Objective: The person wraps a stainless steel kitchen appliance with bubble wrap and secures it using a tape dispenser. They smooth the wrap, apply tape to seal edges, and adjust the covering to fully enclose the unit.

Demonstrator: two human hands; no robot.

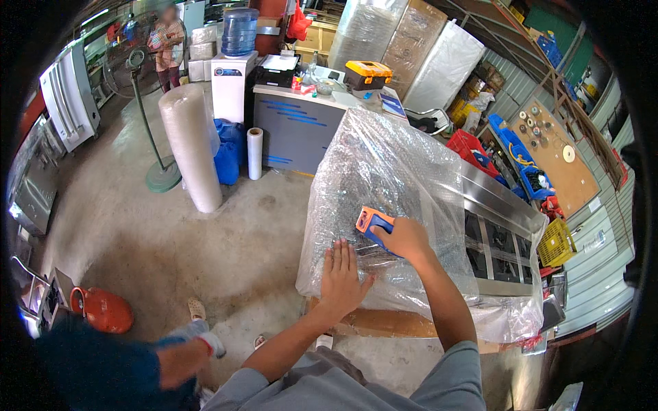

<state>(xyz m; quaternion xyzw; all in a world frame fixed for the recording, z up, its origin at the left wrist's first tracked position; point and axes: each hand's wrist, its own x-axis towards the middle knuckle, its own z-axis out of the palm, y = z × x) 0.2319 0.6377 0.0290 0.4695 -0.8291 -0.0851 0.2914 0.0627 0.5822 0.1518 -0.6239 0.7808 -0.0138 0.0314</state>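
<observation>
In front of me stands a large stainless-steel appliance (490, 198) with dark grates, partly draped in clear bubble wrap (384, 157). My right hand (406, 238) grips an orange and blue hand-held tape dispenser (370, 219), held against the wrap on the near left part of the appliance. Just left of it, my left hand (340, 277) lies flat on the wrap, fingers stretched and holding nothing. The wrap hangs down over the near edge, where brown cardboard (384, 323) shows beneath.
A co-worker's arm (181, 363) reaches in at lower left, near an orange gas cylinder (103, 309). Beyond stand a bubble-wrap roll (192, 147), a stretch-film roll (254, 153), a pedestal fan (147, 116) and a counter (288, 130) bearing a toolbox (367, 74). Another person (168, 48) stands far left.
</observation>
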